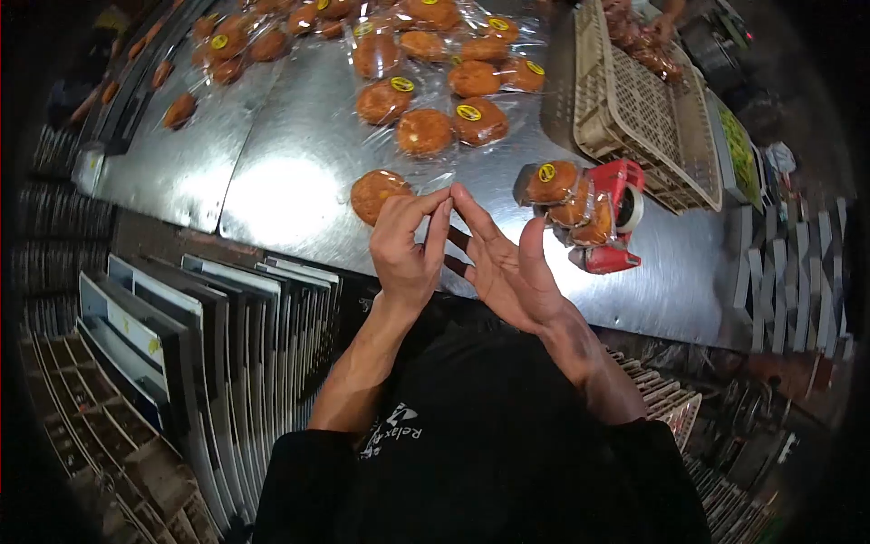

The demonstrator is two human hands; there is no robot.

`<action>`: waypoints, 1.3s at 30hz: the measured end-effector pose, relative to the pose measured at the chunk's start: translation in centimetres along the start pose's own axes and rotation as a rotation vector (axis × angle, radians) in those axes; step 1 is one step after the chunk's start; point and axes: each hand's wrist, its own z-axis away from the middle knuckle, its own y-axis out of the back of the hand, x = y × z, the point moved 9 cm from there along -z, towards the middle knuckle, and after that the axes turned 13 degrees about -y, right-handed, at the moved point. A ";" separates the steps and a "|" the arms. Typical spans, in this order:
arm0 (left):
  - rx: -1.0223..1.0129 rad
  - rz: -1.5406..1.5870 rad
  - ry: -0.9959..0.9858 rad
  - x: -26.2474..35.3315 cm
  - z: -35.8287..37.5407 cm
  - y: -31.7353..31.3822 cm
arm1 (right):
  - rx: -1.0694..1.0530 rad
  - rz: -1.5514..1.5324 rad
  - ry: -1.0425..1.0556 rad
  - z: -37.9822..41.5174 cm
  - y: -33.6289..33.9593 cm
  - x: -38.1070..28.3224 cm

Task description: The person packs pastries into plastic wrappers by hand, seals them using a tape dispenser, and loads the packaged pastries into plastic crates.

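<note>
My left hand (408, 245) is raised over the front edge of the metal table (308, 218), its thumb and index finger pinched together at the other hand's fingertips. Whatever lies between them is too small to tell. My right hand (512, 272) has its fingers stretched and its thumb apart, with its fingertips meeting the left hand's. Just behind my left hand lies a round brown bun (376, 193). Bagged buns with yellow labels (480, 121) spread beyond it. To the right, several bagged buns (571, 204) rest against a red tape dispenser (609, 260).
A beige plastic crate (594, 127) stands at the back right, with another person's hand (669, 20) near it. Stacked metal trays (195, 335) stand below the table at the left. More metal racks (793, 281) are at the far right.
</note>
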 end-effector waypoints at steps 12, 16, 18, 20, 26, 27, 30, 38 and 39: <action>-0.116 -0.183 -0.063 -0.6 1.3 -1.6 | 0.953 1.107 0.671 5.8 1.1 -7.1; -0.331 -0.126 0.451 -6.8 6.7 6.5 | 0.903 1.006 0.102 0.1 8.4 -3.8; -0.642 -0.403 0.416 -6.2 10.6 9.9 | 0.925 1.017 -0.269 -3.7 13.8 0.3; -1.030 -0.559 0.856 -8.0 16.4 13.5 | 1.049 0.915 -0.072 -6.5 16.1 1.3; -0.444 -0.347 0.179 -4.4 5.5 8.0 | 0.585 1.212 0.431 -7.4 5.0 -5.5; -0.354 -0.333 0.059 -2.8 2.2 5.4 | 0.607 1.217 0.439 -5.7 3.8 -7.5; -0.535 0.238 0.344 -7.2 0.5 -2.8 | 0.475 1.458 0.430 -1.7 0.3 -8.3; -0.379 1.035 0.501 2.6 -0.1 -16.3 | 1.244 0.810 0.826 15.6 6.6 -8.5; -0.428 0.994 0.539 2.5 0.3 -16.8 | 1.235 0.624 0.873 16.6 7.9 -8.5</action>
